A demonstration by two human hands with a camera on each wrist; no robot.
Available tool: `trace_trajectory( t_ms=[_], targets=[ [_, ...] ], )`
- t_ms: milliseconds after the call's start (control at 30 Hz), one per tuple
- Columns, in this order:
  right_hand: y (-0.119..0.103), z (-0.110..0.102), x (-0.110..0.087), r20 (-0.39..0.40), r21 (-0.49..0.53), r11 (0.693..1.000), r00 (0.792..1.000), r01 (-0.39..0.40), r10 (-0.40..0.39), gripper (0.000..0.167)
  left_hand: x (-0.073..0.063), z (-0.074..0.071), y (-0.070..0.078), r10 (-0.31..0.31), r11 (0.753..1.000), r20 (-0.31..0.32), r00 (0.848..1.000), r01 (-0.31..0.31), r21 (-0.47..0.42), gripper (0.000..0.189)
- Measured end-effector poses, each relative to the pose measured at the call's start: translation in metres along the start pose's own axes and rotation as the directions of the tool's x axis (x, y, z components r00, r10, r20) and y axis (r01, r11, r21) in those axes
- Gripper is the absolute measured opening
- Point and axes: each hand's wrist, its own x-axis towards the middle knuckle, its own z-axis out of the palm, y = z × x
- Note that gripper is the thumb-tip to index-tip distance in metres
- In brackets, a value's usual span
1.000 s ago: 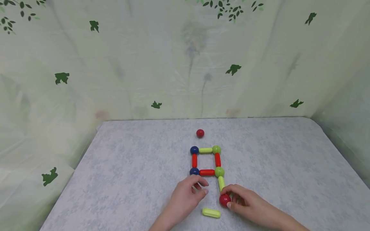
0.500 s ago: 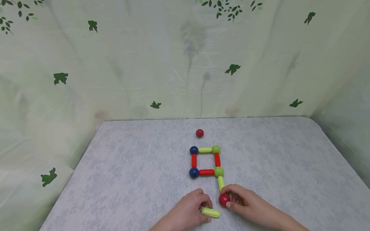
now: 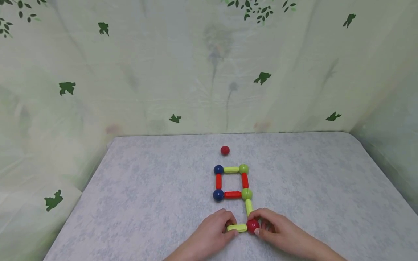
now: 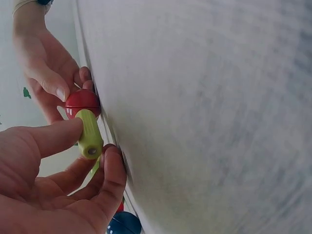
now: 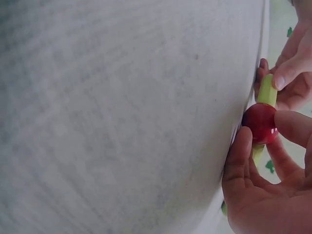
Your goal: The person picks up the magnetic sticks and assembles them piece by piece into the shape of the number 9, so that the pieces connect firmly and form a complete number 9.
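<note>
My left hand (image 3: pixel 213 230) pinches a yellow-green rod (image 3: pixel 237 228) between thumb and fingers; its far end meets a red ball (image 3: pixel 253 226). That ball is held by my right hand (image 3: pixel 281 230), thumb and fingertips on its sides. In the left wrist view the rod (image 4: pixel 89 134) shows a metal disc in its free end. A second yellow-green rod (image 3: pixel 249 207) runs from the red ball up to a green ball (image 3: pixel 247 194), the lower right corner of a square. The square has red rods (image 3: pixel 232 195), blue balls (image 3: pixel 218 195) and one yellow-green rod (image 3: pixel 231 169) on top.
Behind the square, a loose red ball (image 3: pixel 225 150) lies on the grey mottled table (image 3: pixel 147 188). A pale curtain (image 3: pixel 147 72) with green leaf and bird shapes hangs along the table's back edge and sides.
My left hand has come down from beside the lower blue ball, taken hold of the loose yellow-green rod and brought it up against the red ball. My right hand has stayed on that ball.
</note>
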Motion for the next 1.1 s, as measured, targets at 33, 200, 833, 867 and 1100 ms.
trace_trajectory(
  t_ms=[33,200,833,867,1100],
  targets=[
    [0.000,0.000,0.000,0.000,0.001,1.000,1.000,-0.001,0.001,0.030,0.001,0.000,0.000,0.000,1.000,-0.001,1.000,0.000,-0.003,0.012],
    [-0.001,0.000,-0.001,-0.002,0.003,1.000,1.000,0.001,-0.001,0.030,0.001,-0.001,0.000,-0.001,1.000,-0.005,1.000,0.001,-0.028,0.013],
    [0.000,0.002,0.000,0.000,-0.011,1.000,1.000,-0.003,0.003,0.029,-0.006,-0.045,-0.016,0.058,0.997,-0.088,0.994,-0.062,-0.046,0.010],
    [0.000,0.002,0.001,0.000,-0.012,1.000,1.000,-0.011,0.011,0.029,-0.003,-0.052,-0.018,0.060,0.997,-0.104,0.993,-0.064,-0.035,0.009],
    [-0.001,0.001,0.001,0.010,-0.014,1.000,1.000,-0.018,0.018,0.029,0.034,-0.093,-0.042,0.020,0.995,-0.227,0.974,-0.043,-0.096,0.013]
  ],
)
